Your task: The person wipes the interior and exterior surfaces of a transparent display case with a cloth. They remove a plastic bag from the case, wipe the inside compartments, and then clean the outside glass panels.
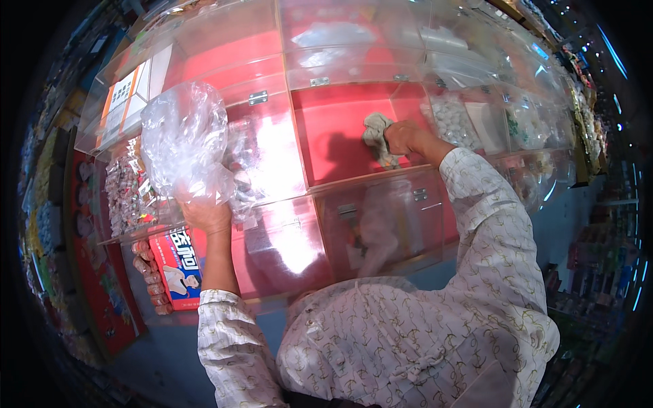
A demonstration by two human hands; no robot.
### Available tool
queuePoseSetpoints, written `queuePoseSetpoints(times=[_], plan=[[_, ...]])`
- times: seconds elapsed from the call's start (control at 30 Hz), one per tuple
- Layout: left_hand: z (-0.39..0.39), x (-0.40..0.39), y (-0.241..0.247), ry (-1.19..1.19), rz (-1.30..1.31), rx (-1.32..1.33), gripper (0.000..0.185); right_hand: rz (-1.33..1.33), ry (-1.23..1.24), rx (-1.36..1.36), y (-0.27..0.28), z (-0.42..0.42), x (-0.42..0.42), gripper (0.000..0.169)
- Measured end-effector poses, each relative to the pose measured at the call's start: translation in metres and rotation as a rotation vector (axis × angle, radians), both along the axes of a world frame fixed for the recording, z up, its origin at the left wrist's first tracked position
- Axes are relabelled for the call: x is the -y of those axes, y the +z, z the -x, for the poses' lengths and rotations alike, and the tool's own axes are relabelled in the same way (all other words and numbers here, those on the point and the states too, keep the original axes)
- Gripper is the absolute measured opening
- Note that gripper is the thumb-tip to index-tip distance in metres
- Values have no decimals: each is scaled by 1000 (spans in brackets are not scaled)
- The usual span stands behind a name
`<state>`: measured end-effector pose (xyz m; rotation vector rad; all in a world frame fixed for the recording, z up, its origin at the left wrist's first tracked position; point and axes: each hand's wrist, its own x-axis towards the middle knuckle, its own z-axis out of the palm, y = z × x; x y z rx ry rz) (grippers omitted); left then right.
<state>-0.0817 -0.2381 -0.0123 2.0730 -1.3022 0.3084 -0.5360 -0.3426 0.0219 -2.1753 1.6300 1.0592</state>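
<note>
My left hand (204,211) grips a clear plastic bag (186,137), crumpled and puffed out above a bin of small wrapped items (127,188). At the centre right, my right hand (403,136) is closed on a greyish cloth (376,131). The cloth touches the inside of a red-lined acrylic compartment (326,143), near its right end and front edge. My fingertips on the left are partly hidden by the bag.
Hinged clear lids (382,224) lie in front of the compartment. Right of it stands a bin of white round pieces (451,120). A printed box (178,270) and packaged items (153,278) sit at the lower left. Shelves of goods line both sides.
</note>
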Motion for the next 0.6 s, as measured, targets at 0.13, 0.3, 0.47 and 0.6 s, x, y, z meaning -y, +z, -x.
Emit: queuePoseSetpoints(times=[0.13, 0.3, 0.47, 0.6], plan=[[3, 2, 5, 46, -40, -36, 74, -49, 20, 49, 2, -3, -25, 31], [-2, 3, 3, 13, -9, 21, 75, -282, -38, 184, -13, 12, -24, 35], [11, 8, 5, -15, 24, 12, 72, -580, -127, 191, -88, 59, -4, 29], [2, 1, 5, 10, 5, -6, 69, -413, -251, 485, -52, 36, -10, 26]])
